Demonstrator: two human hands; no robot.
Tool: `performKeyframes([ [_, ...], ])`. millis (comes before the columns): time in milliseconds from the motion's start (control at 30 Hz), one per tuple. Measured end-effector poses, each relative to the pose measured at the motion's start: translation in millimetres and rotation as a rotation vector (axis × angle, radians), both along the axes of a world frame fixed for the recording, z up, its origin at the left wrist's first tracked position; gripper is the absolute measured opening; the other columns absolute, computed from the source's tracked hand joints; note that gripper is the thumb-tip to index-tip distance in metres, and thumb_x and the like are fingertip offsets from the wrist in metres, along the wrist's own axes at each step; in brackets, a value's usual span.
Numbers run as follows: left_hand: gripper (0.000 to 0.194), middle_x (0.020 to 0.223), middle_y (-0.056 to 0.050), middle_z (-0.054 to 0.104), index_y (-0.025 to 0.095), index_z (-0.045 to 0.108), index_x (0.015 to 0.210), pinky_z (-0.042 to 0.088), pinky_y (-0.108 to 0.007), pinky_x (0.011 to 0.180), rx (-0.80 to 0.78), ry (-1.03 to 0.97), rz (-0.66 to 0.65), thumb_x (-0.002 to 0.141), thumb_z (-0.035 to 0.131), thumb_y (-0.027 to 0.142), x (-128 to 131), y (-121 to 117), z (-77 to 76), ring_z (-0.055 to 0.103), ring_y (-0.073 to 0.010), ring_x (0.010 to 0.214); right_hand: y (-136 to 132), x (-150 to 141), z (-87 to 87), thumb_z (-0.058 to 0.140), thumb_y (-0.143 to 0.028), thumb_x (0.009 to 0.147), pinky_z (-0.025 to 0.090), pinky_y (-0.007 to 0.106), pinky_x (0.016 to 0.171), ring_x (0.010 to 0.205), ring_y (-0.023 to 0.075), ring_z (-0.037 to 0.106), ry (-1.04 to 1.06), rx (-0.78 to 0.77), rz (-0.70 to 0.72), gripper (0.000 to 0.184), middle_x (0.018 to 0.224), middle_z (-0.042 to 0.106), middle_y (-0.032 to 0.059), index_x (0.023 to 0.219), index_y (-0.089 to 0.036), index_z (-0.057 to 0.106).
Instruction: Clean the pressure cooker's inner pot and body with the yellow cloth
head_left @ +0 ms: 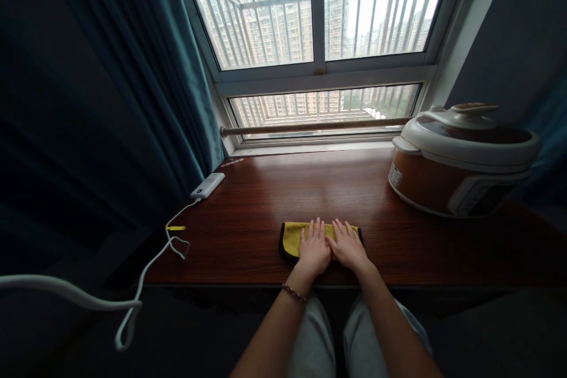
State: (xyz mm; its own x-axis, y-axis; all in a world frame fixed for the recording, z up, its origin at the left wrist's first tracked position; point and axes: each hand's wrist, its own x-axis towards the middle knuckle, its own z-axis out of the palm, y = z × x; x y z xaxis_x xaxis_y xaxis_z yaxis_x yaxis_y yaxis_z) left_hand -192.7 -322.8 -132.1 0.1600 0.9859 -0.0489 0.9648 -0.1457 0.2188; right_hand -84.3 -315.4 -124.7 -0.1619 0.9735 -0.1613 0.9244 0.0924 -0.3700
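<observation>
Have left hand (316, 251) and right hand (349, 248) palm-down, side by side, on folded yellow cloth (291, 239) with black edging. Grip reads fully open on both: fingers straight, slightly spread, pointing to far side; touching cloth from above, pinching nothing. Can't tell whether thumbs touch. Can't tell how hard either presses.

Cloth position: lies on brown wood surface (248, 207), close to near edge, long side running left-right. Shows more at left end than at right; mostly covered in between. Wearing beaded bracelet (293, 292) on left wrist.

Far left on surface: white device (208, 185), cable (148, 269) plugged in, looping over left side and down past near edge. Has yellow strip (176, 228) by it. Far right: orange-and-white cooker (420, 174), lid on, well apart from cloth. Far side: window (274, 18), rod (310, 127) across its lower part. Left of window: blue curtain (155, 59).
</observation>
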Motion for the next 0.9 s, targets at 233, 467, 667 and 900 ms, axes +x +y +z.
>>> performKeyframes([
  [233, 0.094, 0.146, -0.024, 0.017, 0.009, 0.026, 0.140, 0.005, -0.053, 0.106, 0.148, 0.079, 0.311, 0.071, 0.036, 0.071, -24.9, -2.9, -5.0, 0.008, -0.0412, 0.134, -1.5, -0.1, -6.1, 0.018, -0.065, 0.083, -0.004, 0.054, 0.105, 0.136, 0.0313, -0.003, -0.090, 0.010, -0.132, 0.070, 0.150, 0.009, -0.0001, 0.142, -0.028, 0.019],
  [467, 0.104, 0.142, -0.030, 0.020, 0.006, 0.026, 0.139, 0.011, -0.051, 0.105, 0.171, 0.121, 0.430, 0.067, 0.024, 0.080, -38.8, -1.6, -13.4, 0.013, -0.0434, 0.133, -1.1, -4.8, -15.5, 0.022, -0.070, 0.080, -0.003, 0.053, 0.104, 0.135, 0.0373, -0.002, -0.117, 0.036, -0.186, 0.074, 0.150, 0.005, 0.0102, 0.141, -0.030, 0.022],
  [667, 0.099, 0.137, -0.032, 0.029, 0.000, 0.034, 0.135, 0.011, -0.052, 0.104, 0.271, 0.142, 0.427, 0.071, 0.027, 0.076, -40.8, 7.4, -0.5, 0.013, -0.0443, 0.132, 3.1, -3.4, -13.0, 0.024, -0.061, 0.086, 0.010, 0.050, 0.105, 0.134, 0.0358, 0.012, 0.084, 0.236, -0.227, 0.070, 0.146, 0.022, 0.0156, 0.141, -0.019, 0.026],
  [900, 0.088, 0.139, -0.032, 0.025, -0.001, 0.032, 0.136, 0.015, -0.054, 0.103, 0.179, 0.036, 0.295, 0.080, 0.023, 0.067, -5.6, 17.4, -3.7, 0.016, -0.0414, 0.132, 12.4, -4.5, -12.7, 0.020, -0.055, 0.088, 0.022, 0.045, 0.105, 0.128, 0.0281, 0.029, 0.431, 0.612, -0.261, 0.071, 0.135, 0.039, 0.0203, 0.132, -0.002, 0.038],
])
